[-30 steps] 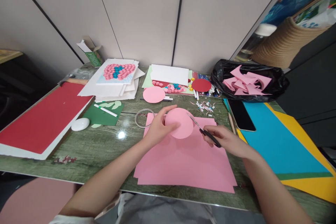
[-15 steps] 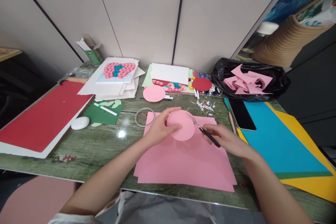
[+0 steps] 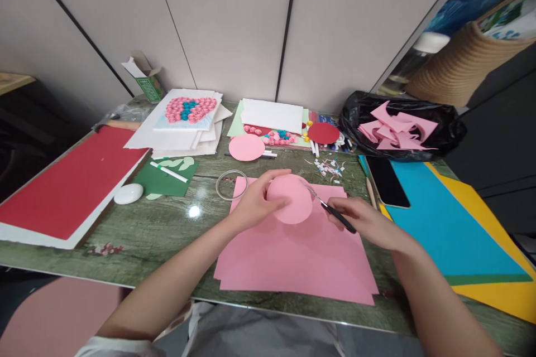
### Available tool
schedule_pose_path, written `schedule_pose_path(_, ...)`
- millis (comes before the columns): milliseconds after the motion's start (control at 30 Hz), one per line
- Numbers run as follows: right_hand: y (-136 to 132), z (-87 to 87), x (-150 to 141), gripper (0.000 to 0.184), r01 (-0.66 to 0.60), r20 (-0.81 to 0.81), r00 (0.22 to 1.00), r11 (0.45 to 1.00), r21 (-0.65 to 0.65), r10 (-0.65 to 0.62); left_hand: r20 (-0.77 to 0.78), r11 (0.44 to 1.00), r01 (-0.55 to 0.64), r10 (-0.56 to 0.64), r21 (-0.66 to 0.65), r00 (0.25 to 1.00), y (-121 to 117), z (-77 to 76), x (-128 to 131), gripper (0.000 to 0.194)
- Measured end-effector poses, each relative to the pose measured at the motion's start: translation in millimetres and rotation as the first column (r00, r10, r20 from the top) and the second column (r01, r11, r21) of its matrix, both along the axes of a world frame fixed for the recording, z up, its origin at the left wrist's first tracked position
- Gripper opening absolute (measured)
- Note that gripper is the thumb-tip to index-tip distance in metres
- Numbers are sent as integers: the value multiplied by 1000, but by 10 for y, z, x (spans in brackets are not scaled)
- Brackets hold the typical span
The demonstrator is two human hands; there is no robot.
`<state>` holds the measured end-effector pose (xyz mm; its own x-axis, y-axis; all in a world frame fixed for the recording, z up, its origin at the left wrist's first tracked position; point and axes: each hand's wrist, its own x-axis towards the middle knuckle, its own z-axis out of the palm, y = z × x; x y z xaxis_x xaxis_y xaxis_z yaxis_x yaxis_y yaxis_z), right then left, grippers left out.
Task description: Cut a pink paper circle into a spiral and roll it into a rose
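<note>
My left hand (image 3: 262, 201) pinches a round pink paper disc (image 3: 292, 206) by its left side, thumb on top. In my right hand (image 3: 355, 217) is a pair of scissors (image 3: 337, 216) with black handles, its blades at the disc's upper right edge. Both hands are above a stack of pink paper sheets (image 3: 293, 262) lying on the table. Another pink paper disc (image 3: 246, 148) lies farther back, and a silver ring (image 3: 231, 185) rests left of the sheets.
A black plastic bag (image 3: 452, 131) holds pink paper scraps (image 3: 396, 128) at back right. A phone (image 3: 387, 181) lies on blue paper (image 3: 444, 217). Red paper (image 3: 75, 184), a white oval object (image 3: 128, 194) and green paper (image 3: 167, 181) are left. Paper snippets (image 3: 329, 167) lie behind my right hand.
My right hand and the scissors have shifted slightly right. The left hand keeps its hold on the disc, which looks nearly unmoved.
</note>
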<state>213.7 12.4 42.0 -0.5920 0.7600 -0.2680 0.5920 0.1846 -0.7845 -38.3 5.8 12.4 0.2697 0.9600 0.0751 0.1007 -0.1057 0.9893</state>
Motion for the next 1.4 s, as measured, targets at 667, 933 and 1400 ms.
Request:
schedule_pose_path(667,31,-34,76,22,-32,19,999,999,-16,32,28,999,24,-23,-48,999,19,-4,-32,60)
schedule_pose_path(933,12,-34,5,23,15,-12,1000,1000,-27,-15,102,995,-73,79,-61,992,22,-46,-1,55)
schedule_pose_path(1400,-32,-12,-31,23,20,-1,1000,999,-37,-20,38,999,33,-34,28,999,35,-34,-5,54)
